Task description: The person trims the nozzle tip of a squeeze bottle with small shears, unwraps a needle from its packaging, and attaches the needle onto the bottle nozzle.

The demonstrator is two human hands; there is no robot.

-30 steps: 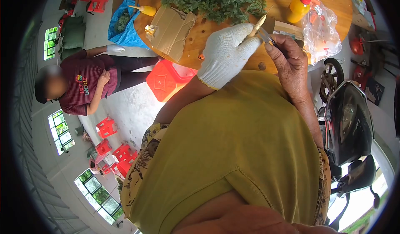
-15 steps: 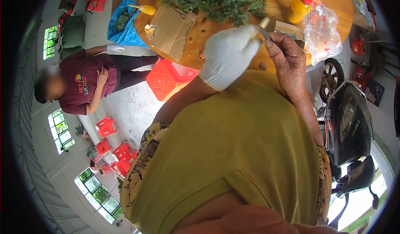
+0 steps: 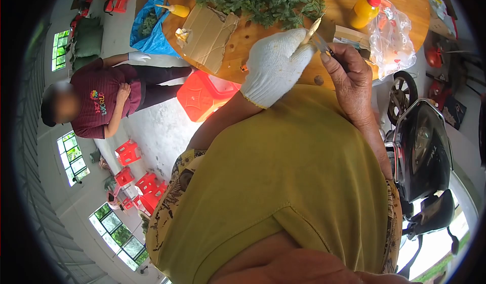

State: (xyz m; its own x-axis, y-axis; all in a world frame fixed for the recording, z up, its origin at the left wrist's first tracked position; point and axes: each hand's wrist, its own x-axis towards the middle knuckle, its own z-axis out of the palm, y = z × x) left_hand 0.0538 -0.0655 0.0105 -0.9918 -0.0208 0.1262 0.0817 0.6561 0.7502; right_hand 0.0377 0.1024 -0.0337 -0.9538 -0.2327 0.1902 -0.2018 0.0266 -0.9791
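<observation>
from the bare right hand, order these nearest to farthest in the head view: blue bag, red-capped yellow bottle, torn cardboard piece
1. Red-capped yellow bottle: on the table, just beyond the bare right hand.
2. Torn cardboard piece: on the table, left of the gloved left hand.
3. Blue bag: farthest left, by the table's edge.

At upper centre, a metal blade [image 3: 321, 44] is showing beside a matt knit glove [image 3: 278, 65]; the wooden tabletop [image 3: 238, 48] is looking glossy.
</observation>
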